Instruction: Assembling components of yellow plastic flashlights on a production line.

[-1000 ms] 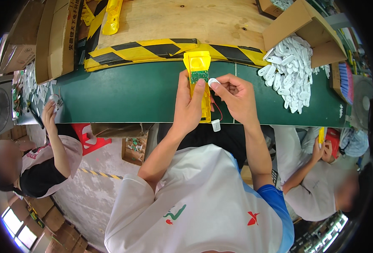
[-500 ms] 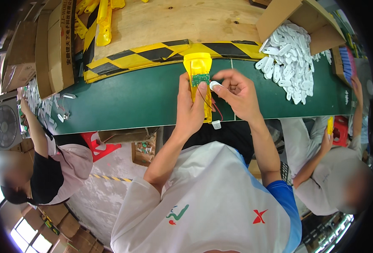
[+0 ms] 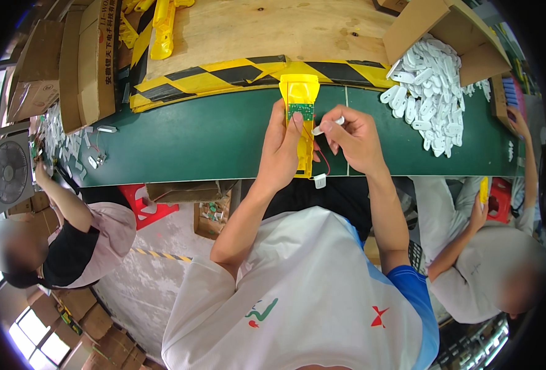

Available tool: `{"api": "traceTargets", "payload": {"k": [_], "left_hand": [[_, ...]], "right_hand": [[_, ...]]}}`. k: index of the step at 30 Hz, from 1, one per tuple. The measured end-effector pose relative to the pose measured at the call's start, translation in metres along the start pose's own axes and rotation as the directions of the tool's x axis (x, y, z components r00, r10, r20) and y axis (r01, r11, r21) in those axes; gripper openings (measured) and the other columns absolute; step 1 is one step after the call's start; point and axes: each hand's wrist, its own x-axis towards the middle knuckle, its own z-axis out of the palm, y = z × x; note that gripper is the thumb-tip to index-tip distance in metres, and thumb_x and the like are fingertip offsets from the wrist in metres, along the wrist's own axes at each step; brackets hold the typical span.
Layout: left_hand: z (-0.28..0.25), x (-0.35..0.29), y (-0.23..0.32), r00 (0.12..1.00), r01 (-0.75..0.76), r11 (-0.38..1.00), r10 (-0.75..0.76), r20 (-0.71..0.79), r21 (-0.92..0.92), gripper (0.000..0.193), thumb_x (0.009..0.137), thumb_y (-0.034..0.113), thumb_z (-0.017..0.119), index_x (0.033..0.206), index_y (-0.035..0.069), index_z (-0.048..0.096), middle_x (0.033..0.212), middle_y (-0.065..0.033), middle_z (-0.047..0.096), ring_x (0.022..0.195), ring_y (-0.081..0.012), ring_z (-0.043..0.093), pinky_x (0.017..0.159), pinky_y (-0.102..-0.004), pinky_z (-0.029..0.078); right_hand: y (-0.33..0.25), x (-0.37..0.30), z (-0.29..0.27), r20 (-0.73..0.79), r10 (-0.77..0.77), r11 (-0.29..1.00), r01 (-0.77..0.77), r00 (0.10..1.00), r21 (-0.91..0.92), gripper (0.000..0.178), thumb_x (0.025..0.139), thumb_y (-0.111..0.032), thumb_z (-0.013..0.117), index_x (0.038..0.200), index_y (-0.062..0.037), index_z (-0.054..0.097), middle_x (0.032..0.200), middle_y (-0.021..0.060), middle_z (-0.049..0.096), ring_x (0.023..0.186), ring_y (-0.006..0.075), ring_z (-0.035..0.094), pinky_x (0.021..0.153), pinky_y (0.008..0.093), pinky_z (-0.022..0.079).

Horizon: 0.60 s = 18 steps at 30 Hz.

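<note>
My left hand (image 3: 280, 148) is closed around a yellow plastic housing (image 3: 299, 88), held upright over the near edge of the green table. A small green circuit board (image 3: 301, 111) lies in the housing, and my left thumb presses on its lower part. From the housing, a thin red wire (image 3: 328, 161) runs down to a white connector (image 3: 320, 180). Just right of the board, my right hand (image 3: 357, 140) pinches a small white plastic piece (image 3: 336, 122), with one end pointing toward the housing. My fingers cover its middle.
White plastic pieces (image 3: 426, 92) spill from a cardboard box (image 3: 477, 46) at the right. Black-and-yellow tape (image 3: 217, 80) edges a wooden board (image 3: 236, 31) beyond the green table (image 3: 211, 135). Yellow housings (image 3: 163, 31) lie at the far left. Co-workers sit on both sides.
The white piece has turned in my right fingers and moved slightly right, away from the circuit board. My left hand keeps its hold on the housing, now slightly farther right in view.
</note>
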Motion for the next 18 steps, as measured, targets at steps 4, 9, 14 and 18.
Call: {"api": "traceTargets", "payload": {"k": [4,9,14,18], "left_hand": [[-0.001,0.000,-0.003,0.999,-0.043,0.998,0.043,-0.009,0.039,0.039,0.108,0.026,0.039,0.143,0.009,0.032,0.098,-0.0081,0.057,0.068,-0.0125,0.059,0.057,-0.0272,0.054],[0.005,-0.001,0.004,0.990,-0.138,0.986,0.139,0.003,0.090,0.053,0.107,0.017,0.039,0.156,0.015,0.017,0.099,-0.0101,0.058,0.068,-0.0122,0.059,0.057,-0.0273,0.054],[0.004,-0.002,-0.001,0.989,-0.144,0.984,0.146,-0.013,0.108,0.047,0.107,0.011,0.038,0.152,0.014,0.027,0.099,-0.0099,0.058,0.069,-0.0111,0.058,0.058,-0.0274,0.054],[0.009,-0.003,-0.002,0.984,-0.161,0.983,0.167,-0.059,0.092,0.036,0.106,0.009,0.038,0.142,0.008,0.038,0.098,-0.0091,0.059,0.069,-0.0105,0.057,0.059,-0.0271,0.054]], "right_hand": [[-0.003,0.002,0.002,-0.024,-0.041,0.997,0.039,0.999,-0.066,0.017,0.095,-0.017,0.068,0.088,-0.0025,0.064,0.070,-0.0030,0.060,0.059,0.0002,0.050,0.052,0.0184,0.037],[-0.008,0.005,0.001,0.006,-0.004,0.993,0.004,1.000,-0.114,0.018,0.094,-0.017,0.069,0.086,-0.0026,0.062,0.068,-0.0031,0.059,0.061,-0.0003,0.050,0.053,0.0185,0.036],[-0.008,0.005,0.020,-0.122,-0.063,0.998,0.065,0.991,0.008,0.023,0.090,-0.010,0.073,0.104,0.0004,0.057,0.071,0.0003,0.062,0.063,0.0028,0.056,0.055,0.0199,0.043],[0.002,0.000,0.029,-0.187,-0.083,0.991,0.101,0.979,0.089,0.033,0.088,-0.007,0.074,0.112,0.0023,0.053,0.072,0.0007,0.061,0.065,0.0048,0.060,0.056,0.0203,0.046]]}}
